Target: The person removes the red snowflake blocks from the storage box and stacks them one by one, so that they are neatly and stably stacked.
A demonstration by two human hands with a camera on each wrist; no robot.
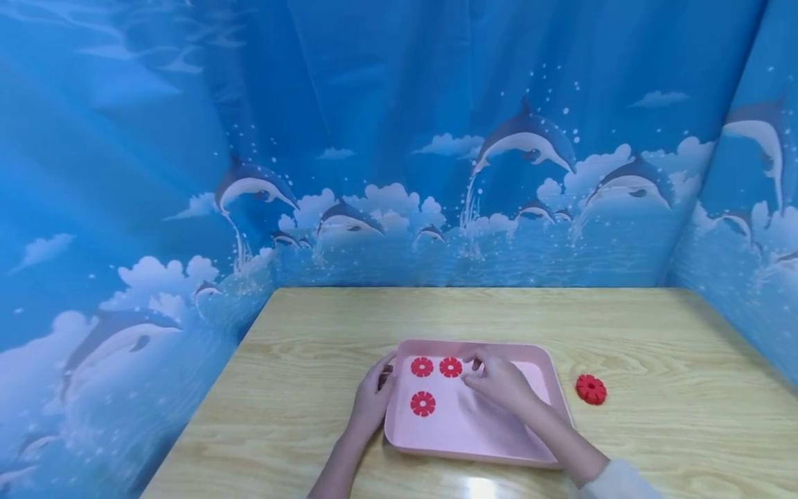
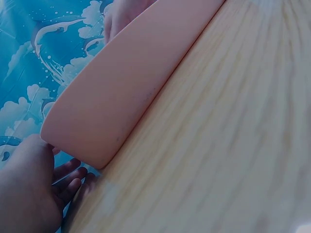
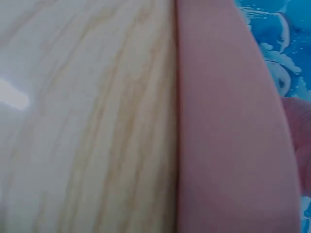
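On the wooden table lies a shallow pink tray [image 1: 461,443] with a raised rim. Three red notched discs [image 1: 422,403], each with a centre hole, lie flat in its left part, two along the far side and one nearer. My left hand [image 1: 372,398] rests against the tray's left side; in the left wrist view its loosely bent fingers [image 2: 68,177] are beside the outer wall. Over the tray's far middle is my right hand [image 1: 499,381], thumb and forefinger apart just right of the second far disc, with nothing visible between them.
Right of the tray, another red notched piece [image 1: 591,389] sits on the table [image 1: 673,430]; it looks thicker than the discs in the tray. A blue curtain [image 1: 399,104] printed with dolphins and clouds encloses the table at the back and sides.
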